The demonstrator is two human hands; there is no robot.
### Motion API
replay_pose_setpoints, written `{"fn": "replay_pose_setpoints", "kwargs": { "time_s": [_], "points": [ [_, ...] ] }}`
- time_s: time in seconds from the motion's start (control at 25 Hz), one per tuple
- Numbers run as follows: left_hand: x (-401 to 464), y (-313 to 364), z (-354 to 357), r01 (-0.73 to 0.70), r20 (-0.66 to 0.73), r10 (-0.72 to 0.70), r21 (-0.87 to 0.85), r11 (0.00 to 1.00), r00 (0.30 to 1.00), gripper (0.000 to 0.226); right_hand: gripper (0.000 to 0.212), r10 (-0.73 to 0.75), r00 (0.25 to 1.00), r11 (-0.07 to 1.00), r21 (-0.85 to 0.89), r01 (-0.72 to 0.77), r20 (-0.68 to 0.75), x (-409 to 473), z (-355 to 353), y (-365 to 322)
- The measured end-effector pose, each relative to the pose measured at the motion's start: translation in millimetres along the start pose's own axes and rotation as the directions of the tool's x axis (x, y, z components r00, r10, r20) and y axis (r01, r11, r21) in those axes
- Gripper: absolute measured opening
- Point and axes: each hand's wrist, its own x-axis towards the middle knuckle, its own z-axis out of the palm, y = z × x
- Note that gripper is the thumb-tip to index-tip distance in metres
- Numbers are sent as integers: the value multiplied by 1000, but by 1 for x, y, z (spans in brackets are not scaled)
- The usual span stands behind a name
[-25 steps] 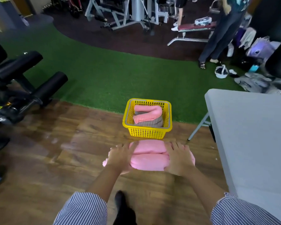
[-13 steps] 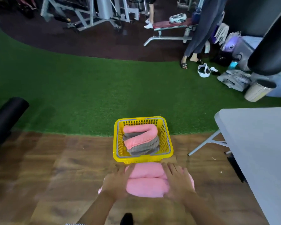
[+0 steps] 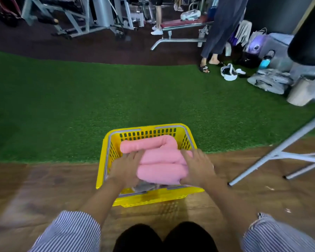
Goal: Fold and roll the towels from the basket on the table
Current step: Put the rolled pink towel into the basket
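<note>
Knees in dark trousers and two striped sleeves fill the bottom of the view. Just beyond them both hands are over the yellow basket (image 3: 105,171), which stands on the wooden floor at the edge of the green turf. The left hand (image 3: 125,169) and the right hand (image 3: 198,170) clasp a rolled pink towel (image 3: 160,166) from either end — fingers fairly straight and a little spread, pressed flat against the roll's sides rather than curled round it. The roll sits over the near half of the basket, and whether it already rests on what lies under it or hangs just above cannot be told. Beneath its near edge a strip of grey towel (image 3: 144,187) shows. Behind it, in the far half of the basket, lies another rolled pink towel (image 3: 145,145), bent at its right end.

As a judgement: at least two pink rolls are finished and this one is being packed away, so the work looks well along. No loose, unfolded towel is in view, though part of the basket is hidden by the hands. What seems left is to let go of the roll.

To the right stand the legs of the folding desk (image 3: 278,151) — its top is out of view. Farther off are gym machines, a weight bench and a standing person's legs.
</note>
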Motion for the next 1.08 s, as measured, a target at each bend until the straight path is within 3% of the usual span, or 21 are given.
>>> {"fn": "replay_pose_setpoints", "kwargs": {
  "time_s": [0.24, 0.52, 0.64, 0.76, 0.96, 1.08],
  "points": [
    [50, -3, 123, 25, -115, -38, -117, 993, 993, 88, 106, -12, 999, 1000, -5, 12, -30, 58, 114, 14],
    [104, -22, 195, 91, 123, -77, -113, 989, 989, 90, 103, -55, 950, 993, 115, 20, 306, 126, 178, 25],
    [133, -40, 219, 97, 150, -86, -62, 993, 985, 106, 96, -45, 956, 995, 94, 19, 288, 163, 199, 21],
    [157, -59, 232, 104, 247, -73, -115, 988, 966, 101, 96, -41, 955, 997, 78, 19, 295, 184, 205, 20],
    [127, -52, 261, -57, 455, 115, -139, 989, 883, 102, 103, -155, 832, 987, 128, 102, 532, 147, 244, 18],
    [131, -63, 276, -16, 505, 149, -258, 966, 850, 119, 117, -103, 784, 988, 155, 9, 612, 156, 255, 22]
  ]
}}
